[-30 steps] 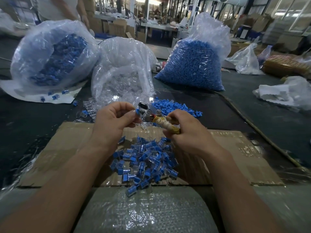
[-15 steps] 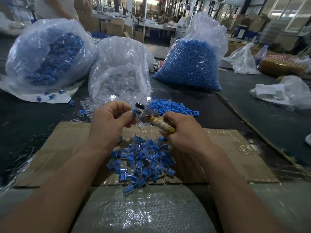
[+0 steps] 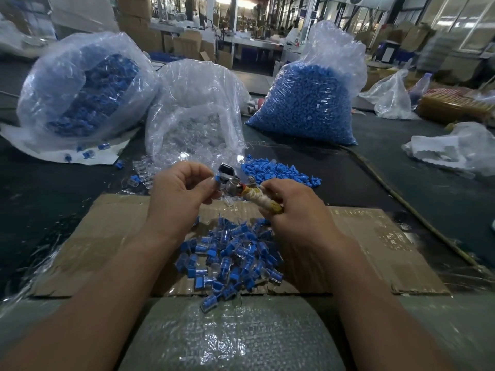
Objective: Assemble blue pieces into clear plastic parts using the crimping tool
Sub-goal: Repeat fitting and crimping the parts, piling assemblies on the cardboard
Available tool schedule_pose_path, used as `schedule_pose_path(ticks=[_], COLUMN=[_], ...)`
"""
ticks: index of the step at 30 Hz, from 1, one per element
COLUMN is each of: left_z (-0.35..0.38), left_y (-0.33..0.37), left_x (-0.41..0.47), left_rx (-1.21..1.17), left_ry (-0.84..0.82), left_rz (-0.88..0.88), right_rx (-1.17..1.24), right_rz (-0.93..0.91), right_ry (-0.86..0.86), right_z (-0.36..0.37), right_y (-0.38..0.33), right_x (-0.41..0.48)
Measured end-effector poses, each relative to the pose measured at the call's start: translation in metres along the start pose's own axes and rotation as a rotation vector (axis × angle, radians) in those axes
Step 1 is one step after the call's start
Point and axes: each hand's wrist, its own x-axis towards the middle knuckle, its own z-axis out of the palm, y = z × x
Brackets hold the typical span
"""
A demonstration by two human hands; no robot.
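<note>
My right hand grips the crimping tool by its tape-wrapped handle; its metal jaws point left. My left hand pinches a small blue-and-clear part held right at the jaws. Below both hands a heap of assembled blue-and-clear pieces lies on a cardboard sheet. Loose blue pieces sit just beyond the tool, and loose clear parts lie to the left of my left hand.
Three plastic bags stand at the back: assembled pieces at left, clear parts in the middle, blue pieces at right. Bubble wrap covers the near edge. Crumpled bags lie at far right.
Both hands and the tool have stayed in almost the same pose, with the part still held at the jaws. The view has shifted slightly.
</note>
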Motion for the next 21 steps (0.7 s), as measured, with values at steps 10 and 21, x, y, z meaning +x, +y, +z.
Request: schedule_pose_path(ticks=[10,21], left_z=[-0.006,-0.006], left_y=[0.007,0.009], left_x=[-0.003,-0.003], left_rx=[-0.085,-0.132], left_ry=[-0.19,-0.417], left_rz=[-0.122,-0.296], right_rx=[-0.018,-0.003], right_rz=[0.149,0.255], right_ry=[-0.08,-0.188], right_z=[-0.012,-0.015], right_y=[0.021,0.023], right_x=[-0.001,-0.001])
